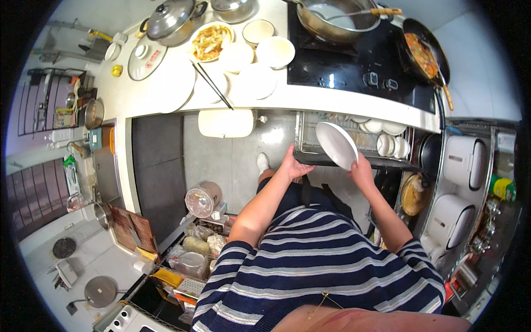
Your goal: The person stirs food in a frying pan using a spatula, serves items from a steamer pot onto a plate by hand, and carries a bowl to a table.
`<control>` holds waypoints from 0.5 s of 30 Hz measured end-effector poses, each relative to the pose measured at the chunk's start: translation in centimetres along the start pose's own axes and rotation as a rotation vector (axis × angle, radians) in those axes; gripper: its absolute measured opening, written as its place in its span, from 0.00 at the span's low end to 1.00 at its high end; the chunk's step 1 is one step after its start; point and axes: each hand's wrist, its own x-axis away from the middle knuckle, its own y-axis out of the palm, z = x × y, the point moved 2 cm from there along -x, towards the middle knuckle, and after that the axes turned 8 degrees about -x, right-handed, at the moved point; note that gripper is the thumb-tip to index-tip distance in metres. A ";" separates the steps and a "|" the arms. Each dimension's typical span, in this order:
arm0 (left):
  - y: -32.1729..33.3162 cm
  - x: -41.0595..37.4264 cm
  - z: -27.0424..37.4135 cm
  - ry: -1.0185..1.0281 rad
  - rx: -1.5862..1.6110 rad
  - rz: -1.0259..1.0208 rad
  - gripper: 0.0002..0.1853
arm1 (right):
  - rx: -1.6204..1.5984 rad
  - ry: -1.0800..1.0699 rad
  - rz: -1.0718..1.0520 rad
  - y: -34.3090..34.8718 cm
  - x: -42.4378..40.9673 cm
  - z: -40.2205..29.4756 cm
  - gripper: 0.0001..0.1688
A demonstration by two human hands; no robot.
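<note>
My right hand (362, 171) grips the rim of a white plate (337, 145) and holds it tilted above a pulled-out dish drawer (309, 159) under the counter. At the drawer's near left corner is my left hand (295, 165), thumb apart from the fingers, with nothing in it. Whether it touches the drawer front is hard to tell. Inside the drawer, white bowls (374, 125) line the far side of the wire rack (307, 132). Several small white dishes (393, 146) stand at its right end.
Black chopsticks (212, 86) overhang the counter edge (157, 108) near a plate of food (211, 41). On the cooktop (327, 70) are a large pot (338, 23) and a frying pan (422, 52) with food. A lidded bin (203, 201) stands on the floor to my left.
</note>
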 end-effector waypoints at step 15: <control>-3.5 18.9 18.6 0.397 -0.376 -0.193 0.29 | -0.611 0.227 -0.610 12.8 2.4 -27.4 0.28</control>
